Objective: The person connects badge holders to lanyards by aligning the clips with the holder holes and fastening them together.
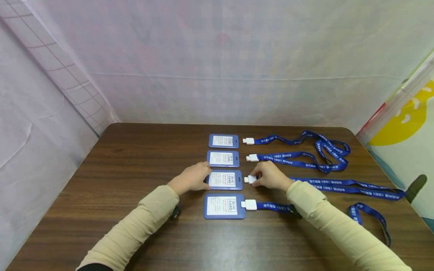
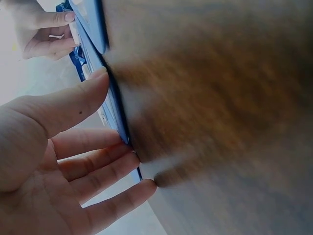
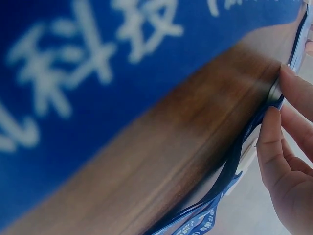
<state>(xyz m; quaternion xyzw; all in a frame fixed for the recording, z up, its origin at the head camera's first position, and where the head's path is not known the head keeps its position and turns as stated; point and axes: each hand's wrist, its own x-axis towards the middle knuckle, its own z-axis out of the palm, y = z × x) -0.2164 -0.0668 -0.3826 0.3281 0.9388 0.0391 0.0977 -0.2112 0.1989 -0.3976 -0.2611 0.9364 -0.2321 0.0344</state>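
Blue badge holders lie in a column on the table. At the left end of the third badge holder from the back (image 1: 224, 180), my left hand (image 1: 193, 177) rests with thumb and fingers spread along its edge. The left wrist view shows the fingers of this left hand (image 2: 88, 161) nearly straight, tips at the edge. My right hand (image 1: 270, 176) pinches the white clip (image 1: 250, 180) of a blue lanyard (image 1: 352, 187) between thumb and fingers, just right of that holder's slot. In the right wrist view, the lanyard's strap runs away from the pinching fingers (image 3: 271, 142).
The nearest badge holder (image 1: 220, 214) has a white lanyard clip (image 1: 251, 205) overlapping its slot end. Two more badge holders (image 1: 223, 141) lie farther back, each with a lanyard (image 1: 285, 140) to its right. A pale curtain (image 1: 220, 56) hangs behind the brown table (image 1: 135, 150).
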